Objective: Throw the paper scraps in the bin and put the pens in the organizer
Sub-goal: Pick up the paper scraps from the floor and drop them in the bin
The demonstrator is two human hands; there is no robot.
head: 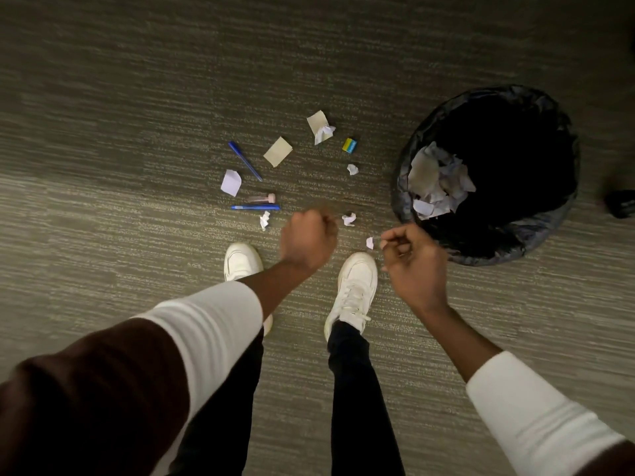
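Beside the bin point(405, 187), on the carpet floor point(137, 166), paper scraps and pens are seen lying about. The bin is lined with a black bag, and some white scraps point(436, 187) are already inside it.

The right hand point(412, 259) is held near the bin's rim, and a small white scrap point(369, 242) is pinched at its fingertips. The left hand point(307, 240) is curled into a fist farther from the bin; whether anything is held inside it cannot be told.

More scraps are left on the floor: a crumpled bit point(349, 219) close to the bin, another small ball point(352, 169), a crumpled piece on a tan note point(321, 127), a second tan note point(277, 151), a white folded piece point(231, 182) and a little twisted bit point(264, 220). Two blue pens point(245, 161) point(255, 207) are lying well away from the bin, with a pink capped thing point(263, 198) just beside the lower pen. A small yellow and blue block point(350, 145) is nearer the bin. No organizer can be seen.

The paper step seems to be in hand. Next, the pinched scrap needs to be carried over the bin's opening and let go, then the other scraps picked up one by one.
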